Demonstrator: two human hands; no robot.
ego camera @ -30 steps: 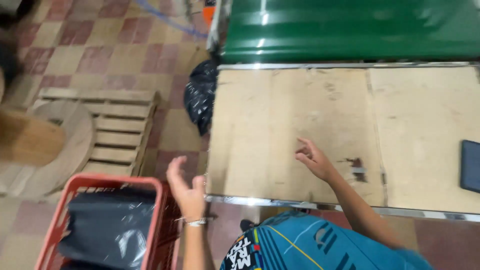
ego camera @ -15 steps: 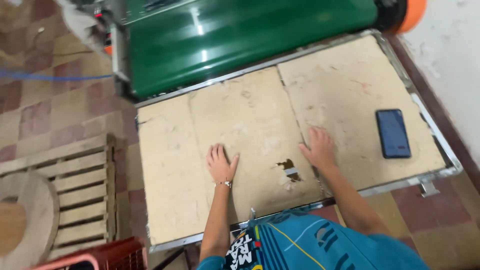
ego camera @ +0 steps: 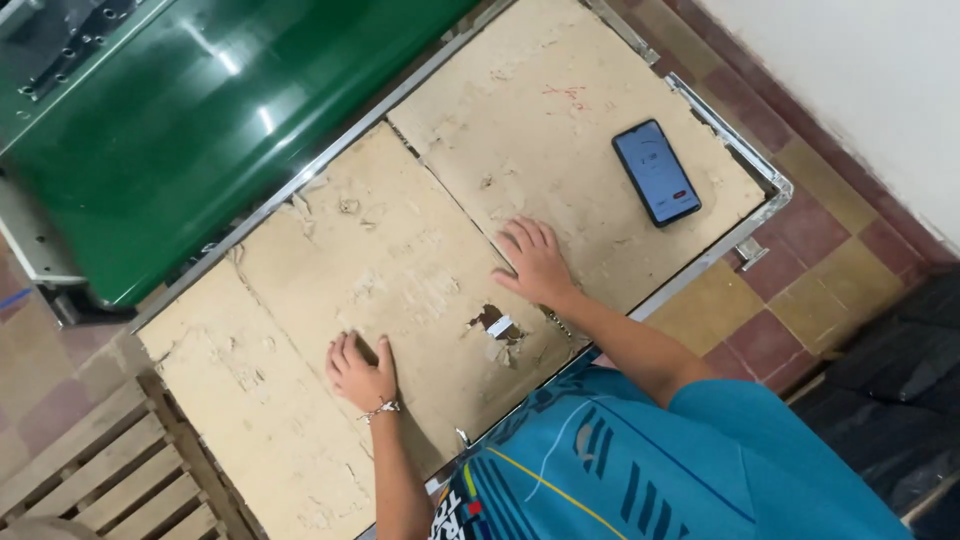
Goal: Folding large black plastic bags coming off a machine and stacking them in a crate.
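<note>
Cardboard: worn sheets point(ego camera: 400, 260) covering the desk point(ego camera: 772, 186), running from lower left to upper right of the frame; torn patch point(ego camera: 492, 322) lower centre.
Left hand: point(ego camera: 358, 368) palm down on the cardboard, lower centre-left, fingers together and flat; holds nothing. Bracelet point(ego camera: 381, 407) at wrist.
Right hand: point(ego camera: 537, 262) palm down at centre, fingers slightly spread; holds nothing. It lies across the seam between two sheets.
Key relation: cardboard lies directly beneath both hands, its long axis following the desk diagonal; torn patch sits between the hands, nearer the right.
Phone: point(ego camera: 656, 172) dark, screen lit, on the cardboard upper right of the right hand, apart from it.
Machine: green cover point(ego camera: 200, 120), upper left, bordering the desk's far edge.
Pallet: wooden point(ego camera: 90, 480), lower left on the tiled floor.
</note>
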